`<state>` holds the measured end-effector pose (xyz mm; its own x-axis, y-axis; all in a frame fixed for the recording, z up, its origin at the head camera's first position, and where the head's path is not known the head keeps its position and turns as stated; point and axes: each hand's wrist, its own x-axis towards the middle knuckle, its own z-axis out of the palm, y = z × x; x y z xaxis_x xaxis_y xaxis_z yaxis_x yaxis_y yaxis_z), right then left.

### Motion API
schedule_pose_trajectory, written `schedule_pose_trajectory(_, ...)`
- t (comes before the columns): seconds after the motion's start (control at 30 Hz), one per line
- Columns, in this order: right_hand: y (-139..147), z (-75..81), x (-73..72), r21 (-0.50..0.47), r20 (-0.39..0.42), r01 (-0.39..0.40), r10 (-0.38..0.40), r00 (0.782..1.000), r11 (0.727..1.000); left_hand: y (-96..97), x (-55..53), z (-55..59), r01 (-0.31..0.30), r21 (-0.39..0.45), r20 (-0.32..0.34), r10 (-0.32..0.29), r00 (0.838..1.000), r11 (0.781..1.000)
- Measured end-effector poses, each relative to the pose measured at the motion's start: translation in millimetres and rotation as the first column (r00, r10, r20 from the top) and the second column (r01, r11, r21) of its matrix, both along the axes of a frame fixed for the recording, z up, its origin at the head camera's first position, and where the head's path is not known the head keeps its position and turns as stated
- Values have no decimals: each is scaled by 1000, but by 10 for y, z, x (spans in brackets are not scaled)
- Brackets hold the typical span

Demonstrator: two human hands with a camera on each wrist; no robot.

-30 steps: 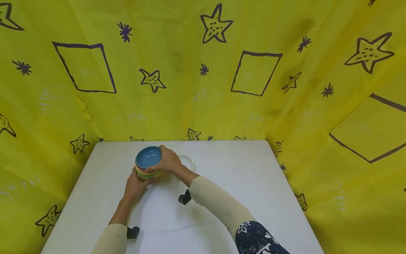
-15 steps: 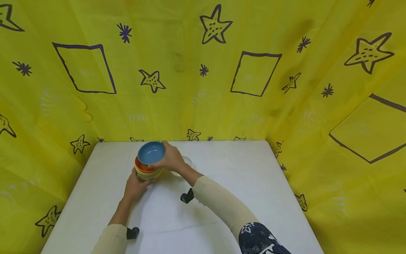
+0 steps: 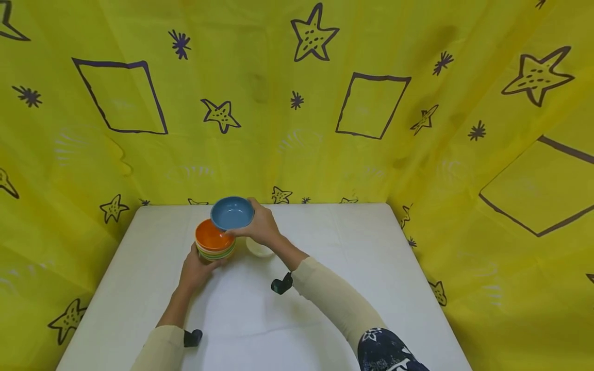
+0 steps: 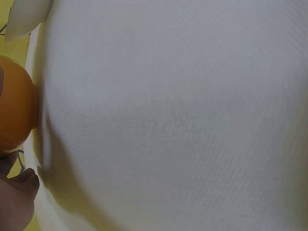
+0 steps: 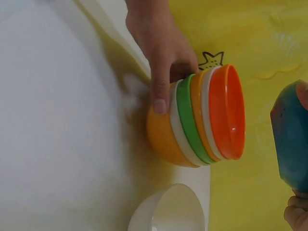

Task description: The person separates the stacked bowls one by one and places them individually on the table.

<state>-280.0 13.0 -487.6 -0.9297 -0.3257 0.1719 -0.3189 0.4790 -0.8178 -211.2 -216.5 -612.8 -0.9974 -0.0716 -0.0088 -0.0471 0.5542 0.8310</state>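
Blue bowl [image 3: 232, 213] hangs apart from the stacked bowls [image 5: 195, 118], pinched between thumb and fingers of my right hand [image 3: 261, 225], probably at the edge because that gives the surest hold. My left hand [image 3: 196, 270] clasps the stack low on its side, likely steadying it, beside a white bowl [image 5: 171, 214].

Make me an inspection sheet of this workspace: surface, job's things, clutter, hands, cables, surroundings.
Surface: white table, with a faint crease on the person's side.
Job's things: stack of nested bowls, orange on top; blue bowl lifted apart from it; white bowl beside the stack.
Clutter: nothing seen.
Hands: left hand holds the stack; right hand grips the blue bowl.
Cables: nothing seen.
Surroundings: yellow backdrop with dark stars and four-sided outlines.
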Motion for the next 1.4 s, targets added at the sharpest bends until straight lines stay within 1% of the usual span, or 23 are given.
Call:
schedule_pose_trajectory(0.13,114,-10,-23,-48,-11,29,-29,1000,998,0,-13,9,-10,4,-12,10,1000,1000)
schedule_pose_trajectory(0.3,297,-25,-70,-101,-7,91,-92,996,991,12,-40,55,-18,15,-13,18,1000,1000)
schedule_pose_trajectory(0.43,467,-44,-81,-120,-6,126,-128,992,985,-4,-51,68,-20,0,-9,20,1000,1000)
schedule_pose_trajectory(0.57,643,-114,-90,-128,-29,149,-154,988,981,-27,-49,77,-12,-9,3,12,1000,1000)
schedule_pose_trajectory(0.67,768,-206,-90,-121,-36,174,-180,983,977,-34,-41,73,-14,-11,10,14,1000,1000)
schedule_pose_trajectory(0.77,884,-306,-77,-109,-24,220,-224,974,969,-33,-24,61,-13,-6,10,13,1000,1000)
schedule_pose_trajectory(0.9,1026,-445,-71,-104,5,301,-302,953,948,-38,-24,28,-3,0,8,3,1000,1000)
schedule_pose_trajectory(1.03,1141,-580,-67,-99,40,359,-357,933,928,-56,-47,3,-9,-9,6,9,1000,1000)
schedule_pose_trajectory(1.27,1315,-853,18,-58,28,413,-412,911,909,-38,-42,-17,-17,5,-2,17,1000,1000)
schedule_pose_trajectory(1.4,1390,-988,92,-31,55,443,-441,896,896,-8,-29,-16,-17,13,-3,17,1000,1000)
